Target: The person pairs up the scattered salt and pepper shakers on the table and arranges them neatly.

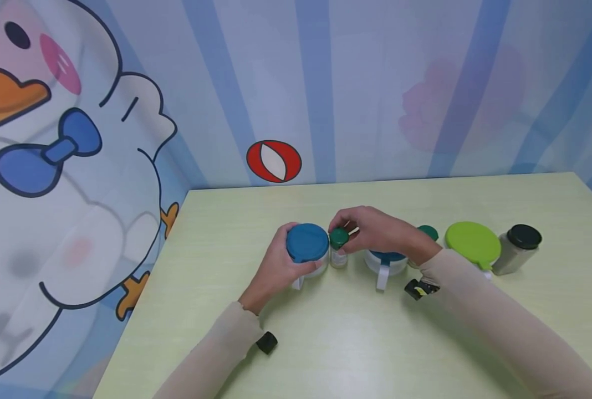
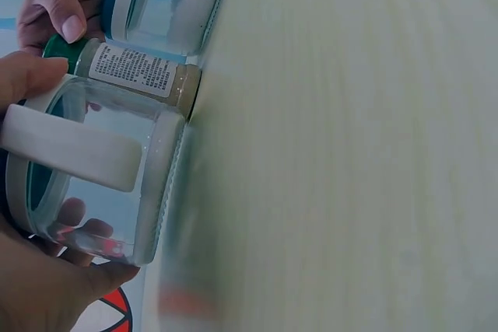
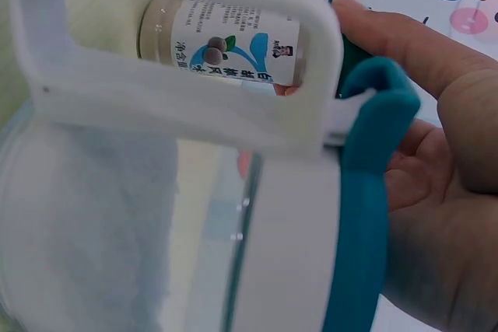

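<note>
My left hand (image 1: 276,265) grips a clear jar with a blue lid (image 1: 307,242) and a white handle (image 2: 74,149), which stands upright on the table. Close beside that jar on its right is a small spice bottle (image 1: 338,258) with a green cap (image 1: 338,238); a printed label (image 2: 134,70) shows on its side, with pale powder inside. The fingers and thumb of my right hand (image 1: 378,228) pinch the green cap. Under my right wrist stands a second blue-lidded jar (image 1: 387,265), large in the right wrist view with its white handle (image 3: 179,103).
Further right on the table (image 1: 336,343) stand another green-capped bottle (image 1: 428,231), partly hidden by my right arm, a container with a lime-green lid (image 1: 472,243) and a grey shaker with a black lid (image 1: 524,237). A patterned wall (image 1: 356,100) rises behind the table.
</note>
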The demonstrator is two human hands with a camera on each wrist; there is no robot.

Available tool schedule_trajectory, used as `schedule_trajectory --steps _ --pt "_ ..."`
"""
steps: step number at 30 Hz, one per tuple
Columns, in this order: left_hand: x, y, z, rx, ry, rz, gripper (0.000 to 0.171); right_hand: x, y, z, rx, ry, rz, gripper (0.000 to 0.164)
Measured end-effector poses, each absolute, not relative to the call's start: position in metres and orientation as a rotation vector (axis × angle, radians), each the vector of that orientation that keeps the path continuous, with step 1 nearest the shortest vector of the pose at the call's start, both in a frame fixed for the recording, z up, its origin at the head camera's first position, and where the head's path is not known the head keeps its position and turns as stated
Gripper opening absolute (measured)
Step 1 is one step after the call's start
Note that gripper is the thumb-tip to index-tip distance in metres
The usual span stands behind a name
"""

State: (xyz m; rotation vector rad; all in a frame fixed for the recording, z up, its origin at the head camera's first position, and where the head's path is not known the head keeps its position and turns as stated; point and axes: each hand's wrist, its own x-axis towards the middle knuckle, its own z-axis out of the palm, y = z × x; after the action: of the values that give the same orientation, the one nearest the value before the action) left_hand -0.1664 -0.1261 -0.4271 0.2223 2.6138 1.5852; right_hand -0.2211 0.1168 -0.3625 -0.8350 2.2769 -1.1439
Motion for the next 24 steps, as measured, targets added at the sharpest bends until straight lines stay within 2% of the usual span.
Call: schedule_trajectory --steps 24 --pt "-0.1706 -0.1227 -0.4321 0.157 2.569 1.552 0.094 -0.2238 0.1224 -0.3614 -0.918 2.3 -1.065 0.042"
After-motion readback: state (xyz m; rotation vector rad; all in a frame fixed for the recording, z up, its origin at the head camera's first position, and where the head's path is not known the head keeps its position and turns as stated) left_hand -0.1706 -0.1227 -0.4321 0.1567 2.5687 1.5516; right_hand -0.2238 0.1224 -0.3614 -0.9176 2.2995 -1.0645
